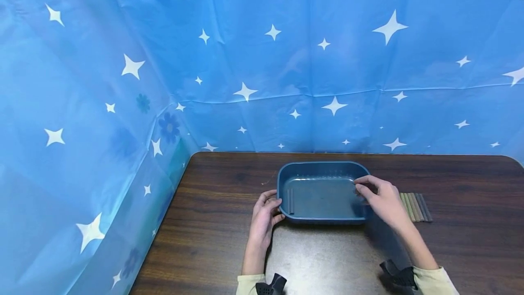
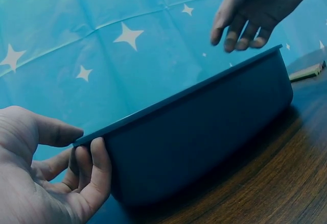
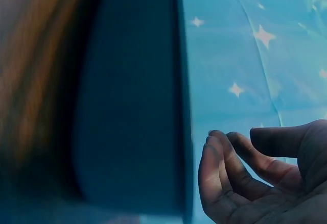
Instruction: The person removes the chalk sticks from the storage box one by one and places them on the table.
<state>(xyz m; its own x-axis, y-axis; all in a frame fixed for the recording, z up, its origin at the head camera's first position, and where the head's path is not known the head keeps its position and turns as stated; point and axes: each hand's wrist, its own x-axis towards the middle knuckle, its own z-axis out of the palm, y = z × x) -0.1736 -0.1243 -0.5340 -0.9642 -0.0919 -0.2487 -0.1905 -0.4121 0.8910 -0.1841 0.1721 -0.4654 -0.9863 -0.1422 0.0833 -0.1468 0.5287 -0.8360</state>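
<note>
A dark blue rectangular plastic basin (image 1: 323, 218) stands on the table. My left hand (image 1: 264, 215) grips its left end, thumb on the rim and fingers curled against the outer wall, as the left wrist view also shows. Inside, by the left wall, lie two slim dark sticks (image 1: 290, 201) side by side. My right hand (image 1: 382, 199) hovers over the basin's right end, above the rim in the left wrist view. Its fingers are loosely bent, and the right wrist view shows a gap between thumb and fingertips with nothing in it.
Right of the basin, a row of several slim sticks (image 1: 415, 207) in green, brown and grey lies on the dark wood table (image 1: 471, 190). A blue sheet with white stars (image 1: 286, 58) hangs behind the table and along its left side.
</note>
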